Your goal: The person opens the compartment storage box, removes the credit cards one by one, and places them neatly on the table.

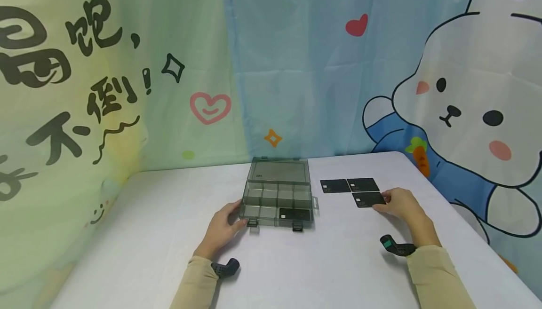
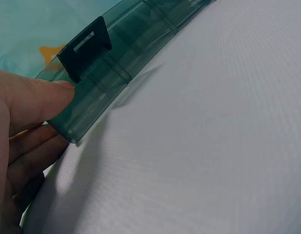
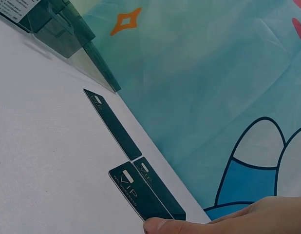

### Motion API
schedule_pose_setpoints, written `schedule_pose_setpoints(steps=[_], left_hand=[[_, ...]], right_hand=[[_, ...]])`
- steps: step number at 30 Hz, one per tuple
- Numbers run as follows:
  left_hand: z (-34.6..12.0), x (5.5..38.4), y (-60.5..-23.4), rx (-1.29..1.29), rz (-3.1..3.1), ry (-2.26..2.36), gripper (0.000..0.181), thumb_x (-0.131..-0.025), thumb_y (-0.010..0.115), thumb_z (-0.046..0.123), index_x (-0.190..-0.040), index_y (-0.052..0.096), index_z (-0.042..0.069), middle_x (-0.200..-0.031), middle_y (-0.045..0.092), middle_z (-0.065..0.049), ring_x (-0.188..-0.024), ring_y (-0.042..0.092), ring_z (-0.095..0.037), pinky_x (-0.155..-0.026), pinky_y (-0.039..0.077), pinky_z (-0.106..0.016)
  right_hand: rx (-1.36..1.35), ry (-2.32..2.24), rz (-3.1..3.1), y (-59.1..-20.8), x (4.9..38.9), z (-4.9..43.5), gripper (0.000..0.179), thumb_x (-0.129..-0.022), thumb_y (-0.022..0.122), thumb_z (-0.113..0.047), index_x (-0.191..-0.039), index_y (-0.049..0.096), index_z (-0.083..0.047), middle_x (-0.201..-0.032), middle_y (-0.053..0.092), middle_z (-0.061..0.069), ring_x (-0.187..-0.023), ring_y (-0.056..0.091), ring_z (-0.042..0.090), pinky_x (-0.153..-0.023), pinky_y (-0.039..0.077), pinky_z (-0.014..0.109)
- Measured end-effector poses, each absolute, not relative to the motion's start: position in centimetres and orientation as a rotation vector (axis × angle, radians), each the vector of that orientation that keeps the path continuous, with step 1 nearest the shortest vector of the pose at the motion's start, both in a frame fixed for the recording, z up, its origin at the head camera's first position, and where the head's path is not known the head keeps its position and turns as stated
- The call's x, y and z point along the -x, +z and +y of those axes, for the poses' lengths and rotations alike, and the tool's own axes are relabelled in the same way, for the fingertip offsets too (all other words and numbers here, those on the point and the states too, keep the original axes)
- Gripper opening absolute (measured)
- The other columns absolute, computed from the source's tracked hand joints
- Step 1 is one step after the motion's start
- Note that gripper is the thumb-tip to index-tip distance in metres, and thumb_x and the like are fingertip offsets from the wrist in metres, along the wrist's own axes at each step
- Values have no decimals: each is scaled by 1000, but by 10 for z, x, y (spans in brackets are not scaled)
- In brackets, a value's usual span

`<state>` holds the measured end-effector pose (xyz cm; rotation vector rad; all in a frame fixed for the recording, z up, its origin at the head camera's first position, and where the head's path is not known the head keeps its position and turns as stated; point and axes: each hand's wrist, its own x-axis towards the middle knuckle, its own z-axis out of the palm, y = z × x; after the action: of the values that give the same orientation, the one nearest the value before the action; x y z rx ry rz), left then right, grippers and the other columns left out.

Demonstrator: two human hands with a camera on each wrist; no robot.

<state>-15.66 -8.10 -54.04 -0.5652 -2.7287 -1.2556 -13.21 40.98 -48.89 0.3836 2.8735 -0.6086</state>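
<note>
A clear grey plastic compartment box [image 1: 277,171] stands on the table with its lid raised at the back. My left hand [image 1: 222,228] grips its front left corner, the thumb on the front wall beside a dark latch [image 2: 87,51]. One black card [image 1: 296,214] lies in the front right compartment. Right of the box, my right hand [image 1: 401,204] pinches the right end of a black card [image 1: 365,200] marked VIP, thumb at the near corner. This card lies against the near edge of another black card [image 1: 362,185], and a third black card [image 1: 334,186] sits to their left.
A white cloth covers the table [image 1: 169,233]. Behind it hangs a printed curtain [image 1: 288,88] with a rabbit on the right, close to the table's back edge. A dark wrist device [image 1: 226,268] is on the left wrist, another [image 1: 395,247] on the right.
</note>
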Motion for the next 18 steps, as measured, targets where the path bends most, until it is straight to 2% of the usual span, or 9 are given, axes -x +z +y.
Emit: schedule_pose_setpoints(steps=[18], left_hand=[[-79,156,-540,551,-2734,-1270,61,-83,69,24,-138,49,9,-132,59,-10,-129,50,-30,-113,34,-48]], right_hand=[[-432,-622,2884,-489,130,407,69,-80,75,-34,-124,52,14,-111,59,31,-95,53,39,-91,47,58]])
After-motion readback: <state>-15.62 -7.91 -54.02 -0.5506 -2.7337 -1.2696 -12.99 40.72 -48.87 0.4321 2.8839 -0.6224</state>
